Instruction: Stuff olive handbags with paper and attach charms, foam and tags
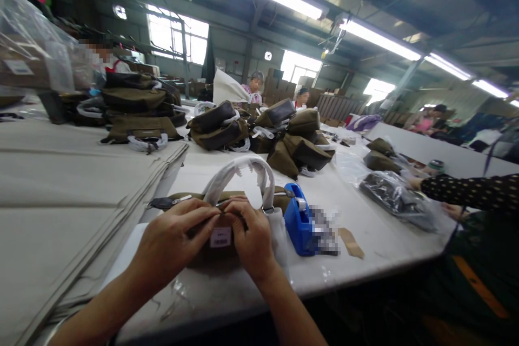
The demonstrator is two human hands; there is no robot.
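Note:
An olive-brown handbag stands upright on the table in front of me, its handles wrapped in pale protective covering. My left hand and my right hand meet at the upper front of the bag, fingertips pinched close together at its edge. Any small part between the fingertips is hidden. Just below them, a white barcode label shows on the bag's front. A white card tag rises within the handle loop. Touching or very near the bag's right end is a blue tape dispenser.
Several similar bags lie heaped behind, with another stack at the back left. Layered pale sheets cover the left side. A brown paper piece lies right of the dispenser. At right, a co-worker's dotted sleeve reaches toward a plastic-wrapped bag.

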